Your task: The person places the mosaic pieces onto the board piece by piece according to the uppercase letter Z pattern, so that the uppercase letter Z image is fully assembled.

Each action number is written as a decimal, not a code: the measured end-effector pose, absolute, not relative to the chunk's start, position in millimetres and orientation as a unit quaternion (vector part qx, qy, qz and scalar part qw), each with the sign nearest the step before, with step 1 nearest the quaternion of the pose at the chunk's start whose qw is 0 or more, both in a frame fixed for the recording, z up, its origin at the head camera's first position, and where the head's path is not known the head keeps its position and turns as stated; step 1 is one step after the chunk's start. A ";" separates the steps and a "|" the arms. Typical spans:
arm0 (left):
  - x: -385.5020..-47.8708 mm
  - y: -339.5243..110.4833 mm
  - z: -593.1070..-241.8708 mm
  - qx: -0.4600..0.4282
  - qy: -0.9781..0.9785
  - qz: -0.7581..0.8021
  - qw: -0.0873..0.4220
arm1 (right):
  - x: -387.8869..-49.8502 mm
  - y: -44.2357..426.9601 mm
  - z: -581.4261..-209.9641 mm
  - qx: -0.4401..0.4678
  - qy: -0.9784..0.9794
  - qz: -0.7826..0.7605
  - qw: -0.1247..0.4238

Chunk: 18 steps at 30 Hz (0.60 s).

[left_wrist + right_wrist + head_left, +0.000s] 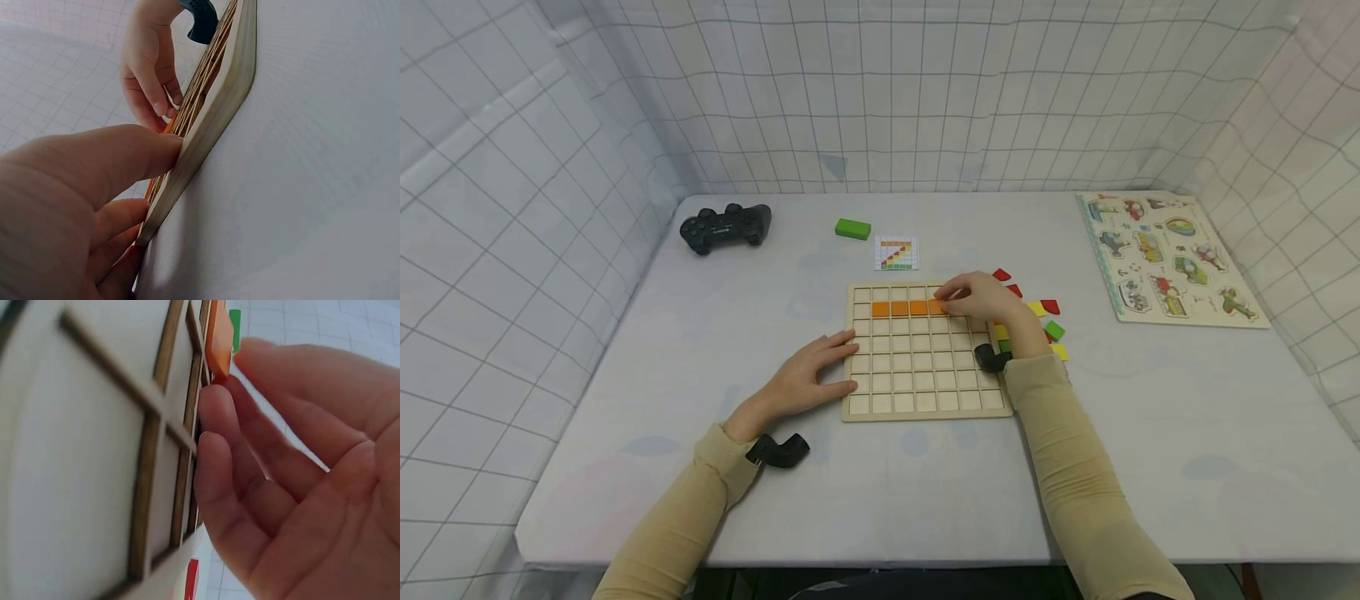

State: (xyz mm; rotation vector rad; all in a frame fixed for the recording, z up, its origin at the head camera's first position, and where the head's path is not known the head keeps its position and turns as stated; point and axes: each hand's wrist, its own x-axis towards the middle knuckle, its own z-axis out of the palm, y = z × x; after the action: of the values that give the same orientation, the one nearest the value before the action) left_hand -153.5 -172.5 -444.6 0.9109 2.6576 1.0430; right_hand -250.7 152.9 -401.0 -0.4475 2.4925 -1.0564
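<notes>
Four orange tiles (898, 309), square, we list first: set side by side in the second row from the top of a pale wooden grid board (925, 382), filling its second to fifth cells from the left. One right hand (981, 296), its fingers bent and its thumb drawn near the fingertips, pinching the rightmost orange tile (220, 337); whether that tile is fully seated in its cell we cannot tell. One left hand (808, 371), fingers spread and fairly straight, tips and thumb resting against the left rim of the board, with nothing gripped. Several loose pieces, heaped beside the board's right edge and partly covered by the right forearm: we note red pieces (1051, 307), yellow pieces (1037, 308) and green pieces (1055, 331), their exact count hidden. One small printed card (897, 253), just beyond the board's far edge, bearing a grid with an orange row, a coloured diagonal and a green row. One green block (853, 228), lying beyond and to the left of the card. One black game controller (726, 227), at the far left of the white table (662, 500). One picture puzzle board (1172, 258), lying flat at the far right, well apart from the grid board. Two beige sleeves (1075, 450), one on each arm, we enter last.
</notes>
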 end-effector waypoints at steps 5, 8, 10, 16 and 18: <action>-153.5 -172.3 -444.4 0.305 0.884 0.348 0.070 | -252.4 160.2 -399.1 -0.151 0.886 -0.392 0.197; -153.6 -172.2 -444.4 0.306 0.884 0.347 0.069 | -252.9 164.7 -397.3 -0.153 0.884 -0.397 0.193; -153.6 -172.2 -444.5 0.306 0.883 0.348 0.069 | -252.8 168.3 -395.6 -0.156 0.884 -0.399 0.187; -153.5 -172.4 -444.6 0.305 0.883 0.349 0.071 | -252.1 186.7 -391.2 -0.153 0.877 -0.425 0.165; -153.5 -172.3 -444.5 0.304 0.883 0.349 0.073 | -248.5 192.3 -385.5 -0.152 0.872 -0.436 0.164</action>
State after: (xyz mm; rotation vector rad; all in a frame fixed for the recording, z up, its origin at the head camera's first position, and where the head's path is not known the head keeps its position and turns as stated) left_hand -153.5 -172.3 -444.5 0.9139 2.6541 1.0476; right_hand -248.5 192.3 -385.5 -0.4325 2.4845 -1.2424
